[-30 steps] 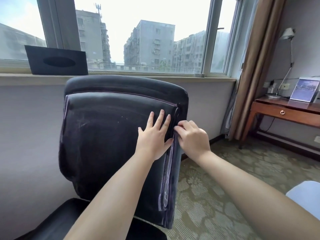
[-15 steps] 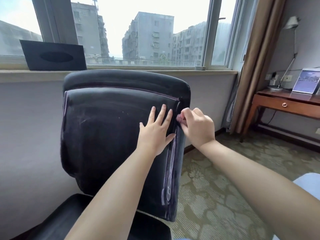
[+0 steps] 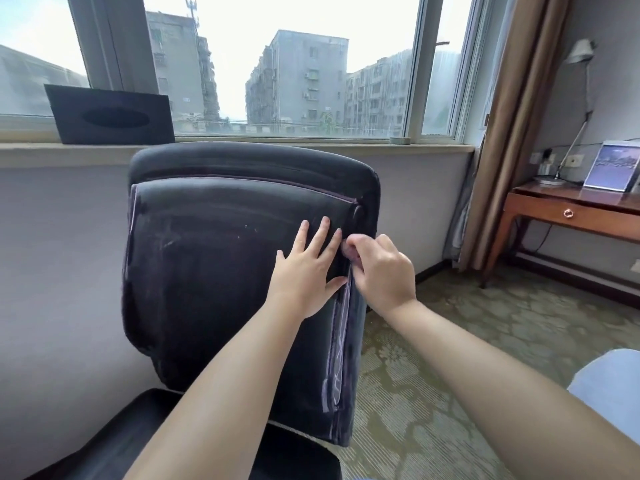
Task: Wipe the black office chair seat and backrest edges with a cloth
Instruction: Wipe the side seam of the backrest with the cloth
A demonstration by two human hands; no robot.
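Note:
The black office chair's backrest [image 3: 207, 271] faces me in the middle of the view, with dusty pale streaks along its right edge seam. Part of the seat [image 3: 104, 452] shows at the bottom left. My left hand [image 3: 308, 271] presses flat on the backrest's upper right, fingers straight and spread. My right hand [image 3: 381, 271] is curled at the right edge seam, just right of my left fingertips. It pinches a small pinkish bit of cloth [image 3: 349, 251] against the seam; most of the cloth is hidden by the fingers.
A black tissue box [image 3: 110, 114] stands on the windowsill behind the chair. A brown curtain [image 3: 509, 133] hangs at the right. A wooden desk [image 3: 571, 209] with a lamp [image 3: 581, 53] and a picture frame [image 3: 613, 166] stands beyond it. Patterned carpet [image 3: 450, 341] lies right of the chair.
My right hand has slid up the backrest's right edge seam, from level with my left palm to level with its fingertips. My left hand has stayed flat on the backrest.

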